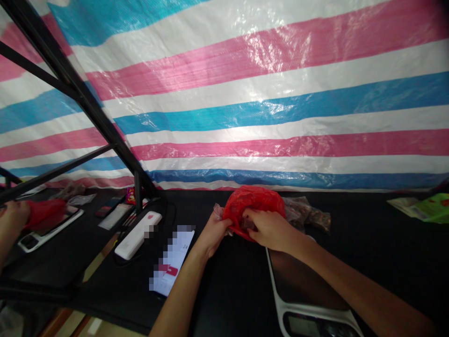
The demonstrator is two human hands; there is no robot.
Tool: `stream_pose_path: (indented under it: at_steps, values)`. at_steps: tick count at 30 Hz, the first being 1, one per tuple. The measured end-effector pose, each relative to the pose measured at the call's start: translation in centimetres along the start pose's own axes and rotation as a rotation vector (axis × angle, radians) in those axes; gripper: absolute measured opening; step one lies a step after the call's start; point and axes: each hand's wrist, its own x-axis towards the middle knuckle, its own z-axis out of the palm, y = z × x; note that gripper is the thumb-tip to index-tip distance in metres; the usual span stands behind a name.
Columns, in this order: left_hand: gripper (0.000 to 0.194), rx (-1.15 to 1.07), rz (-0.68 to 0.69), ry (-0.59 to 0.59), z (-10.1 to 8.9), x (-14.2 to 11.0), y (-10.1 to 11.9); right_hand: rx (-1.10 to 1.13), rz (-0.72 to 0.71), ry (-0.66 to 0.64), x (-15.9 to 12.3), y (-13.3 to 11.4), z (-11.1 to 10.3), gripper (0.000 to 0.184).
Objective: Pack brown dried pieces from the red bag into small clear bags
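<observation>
The left hand point(211, 235) cups one end of a bunched red plastic bag point(257, 202), and the right hand point(268, 229) curls over its near side, both holding it narrowly. The bag lies with its long axis running sideways across the black desk point(354, 255), roughly along the striped tarp's bands. A clear plastic bag point(307, 214) with dark contents sits just behind it, a digital scale point(301, 290) lies nearer the right forearm, and a phone point(171, 260) lies left.

Contents of the red plastic bag point(254, 206) hidden, phone screen point(172, 260) pixelated, scale display point(308, 325) cut off
</observation>
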Motion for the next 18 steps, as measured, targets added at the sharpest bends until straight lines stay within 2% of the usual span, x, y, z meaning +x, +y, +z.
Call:
stream_pose_path:
  at_steps: [5,7,10,12,15,18]
  values:
    - [0.022,0.018,0.013,-0.028,0.2,0.0,0.0,0.046,-0.018,-0.025,0.0,-0.3,-0.1,0.026]
    - [0.022,0.066,0.039,0.001,0.1,0.1,-0.1,0.052,-0.027,-0.020,-0.1,-0.4,-0.1,0.026]
    - [0.028,0.167,0.149,0.111,-0.5,0.5,-0.2,0.059,-0.015,-0.002,-0.2,-0.2,-0.5,0.027]
    - [0.029,0.237,0.239,0.144,-0.8,0.8,-0.3,0.077,-0.008,0.013,-0.3,0.0,-1.2,0.027]
    - [0.021,0.401,0.390,0.176,-0.9,0.9,-0.2,0.105,-0.013,0.055,-0.7,0.4,-2.7,0.030]
    - [0.008,0.566,0.527,0.185,-0.4,0.2,0.2,0.120,-0.048,0.164,-1.0,0.4,-4.3,0.034]
